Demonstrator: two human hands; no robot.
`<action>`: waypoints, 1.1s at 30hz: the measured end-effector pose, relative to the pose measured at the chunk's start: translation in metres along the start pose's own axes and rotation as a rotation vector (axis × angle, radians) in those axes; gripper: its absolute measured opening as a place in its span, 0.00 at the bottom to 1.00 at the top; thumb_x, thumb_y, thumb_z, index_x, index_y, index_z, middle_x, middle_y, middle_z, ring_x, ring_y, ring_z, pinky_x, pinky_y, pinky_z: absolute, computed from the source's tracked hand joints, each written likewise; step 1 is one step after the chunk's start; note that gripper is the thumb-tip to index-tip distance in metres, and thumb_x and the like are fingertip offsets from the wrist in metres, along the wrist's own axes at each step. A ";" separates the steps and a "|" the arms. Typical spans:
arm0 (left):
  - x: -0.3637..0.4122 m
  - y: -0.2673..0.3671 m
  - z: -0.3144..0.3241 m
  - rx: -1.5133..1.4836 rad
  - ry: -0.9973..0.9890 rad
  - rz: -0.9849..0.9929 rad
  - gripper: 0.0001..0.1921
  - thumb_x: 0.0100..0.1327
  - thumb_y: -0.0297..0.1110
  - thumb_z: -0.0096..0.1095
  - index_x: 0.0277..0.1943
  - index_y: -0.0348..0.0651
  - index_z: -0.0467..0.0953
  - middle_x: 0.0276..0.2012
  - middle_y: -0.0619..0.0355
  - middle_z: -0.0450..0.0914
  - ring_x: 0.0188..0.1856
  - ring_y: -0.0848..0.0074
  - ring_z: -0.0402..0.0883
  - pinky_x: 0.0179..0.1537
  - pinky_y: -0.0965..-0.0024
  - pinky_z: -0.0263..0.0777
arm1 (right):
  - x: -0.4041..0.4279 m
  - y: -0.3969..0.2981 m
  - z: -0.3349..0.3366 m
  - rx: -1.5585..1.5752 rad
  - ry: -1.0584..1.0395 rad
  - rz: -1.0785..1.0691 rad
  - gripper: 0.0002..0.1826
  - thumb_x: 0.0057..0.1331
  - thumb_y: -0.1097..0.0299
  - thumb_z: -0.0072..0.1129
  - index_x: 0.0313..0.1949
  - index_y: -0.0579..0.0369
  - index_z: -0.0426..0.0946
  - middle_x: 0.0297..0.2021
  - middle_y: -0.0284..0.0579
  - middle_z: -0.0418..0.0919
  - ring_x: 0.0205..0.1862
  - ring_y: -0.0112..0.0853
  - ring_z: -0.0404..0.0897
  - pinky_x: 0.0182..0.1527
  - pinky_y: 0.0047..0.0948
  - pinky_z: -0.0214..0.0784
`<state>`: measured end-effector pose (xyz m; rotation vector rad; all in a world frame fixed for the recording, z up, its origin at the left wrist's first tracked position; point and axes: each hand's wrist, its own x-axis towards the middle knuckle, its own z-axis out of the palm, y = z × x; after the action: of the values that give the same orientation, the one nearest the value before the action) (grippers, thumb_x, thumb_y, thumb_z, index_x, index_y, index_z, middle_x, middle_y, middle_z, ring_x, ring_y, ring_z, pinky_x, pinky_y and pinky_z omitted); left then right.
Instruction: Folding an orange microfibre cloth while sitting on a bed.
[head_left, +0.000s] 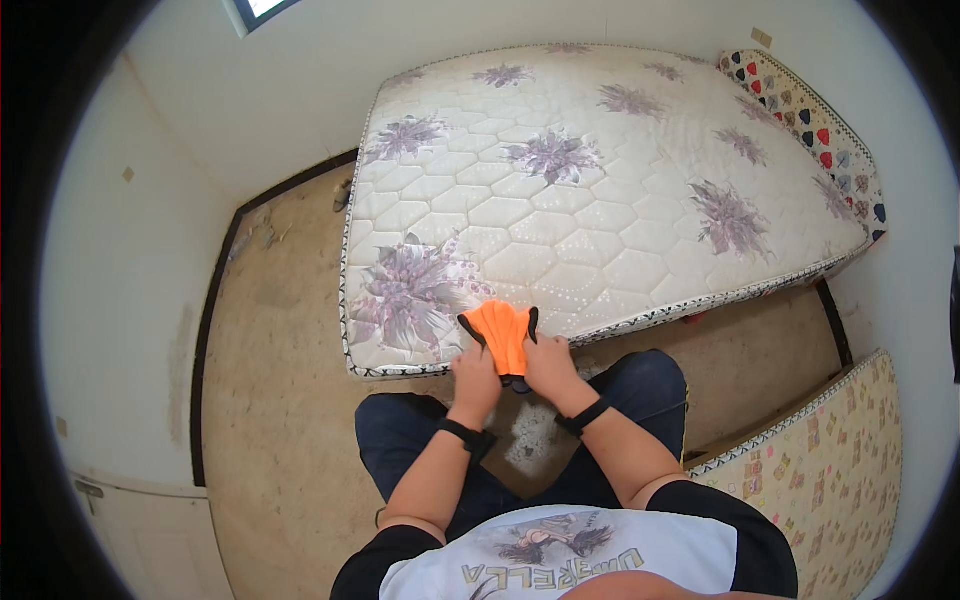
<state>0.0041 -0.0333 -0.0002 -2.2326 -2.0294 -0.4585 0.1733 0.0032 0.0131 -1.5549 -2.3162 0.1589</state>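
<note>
An orange cloth item with black edging (502, 330) is stretched between my two hands, over the near edge of the mattress. I cannot tell exactly what garment or piece it is. My left hand (477, 379) grips its left side, and my right hand (551, 367) grips the right side near the black trim. The lower end of the cloth hangs toward the gap between my knees. Under and beyond it lies a quilted cream mattress (600, 225) with purple flower prints and a patterned border. Black bands circle both my wrists.
A headboard with a leaf print (829, 142) stands at the far right. Another mattress with a bear print (817, 480) leans at the lower right. A brown floor (277, 337) runs along the left, with debris near the wall. A white door (150, 532) is at the lower left.
</note>
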 end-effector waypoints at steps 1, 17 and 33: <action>0.000 0.008 0.002 -0.033 -0.007 0.001 0.24 0.53 0.27 0.51 0.56 0.38 0.69 0.42 0.52 0.72 0.43 0.62 0.74 0.45 0.52 0.60 | -0.001 0.001 0.005 0.024 -0.014 -0.045 0.28 0.52 0.72 0.51 0.56 0.59 0.68 0.32 0.48 0.77 0.36 0.44 0.77 0.42 0.45 0.63; 0.002 0.005 -0.006 0.013 -0.100 -0.036 0.28 0.53 0.28 0.50 0.61 0.43 0.66 0.44 0.54 0.72 0.41 0.63 0.75 0.45 0.52 0.60 | -0.004 0.016 0.008 0.100 -0.046 -0.091 0.22 0.52 0.72 0.50 0.49 0.51 0.74 0.39 0.48 0.76 0.42 0.41 0.76 0.45 0.45 0.61; 0.009 -0.002 -0.005 0.033 -0.081 -0.089 0.28 0.54 0.27 0.50 0.62 0.43 0.65 0.41 0.54 0.72 0.42 0.65 0.74 0.45 0.53 0.60 | 0.008 0.015 -0.005 0.068 -0.159 0.051 0.24 0.53 0.69 0.49 0.53 0.56 0.70 0.39 0.49 0.77 0.41 0.46 0.77 0.47 0.48 0.60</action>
<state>0.0024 -0.0262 0.0072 -2.1832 -2.1661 -0.3447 0.1851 0.0163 0.0154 -1.6218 -2.3637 0.3829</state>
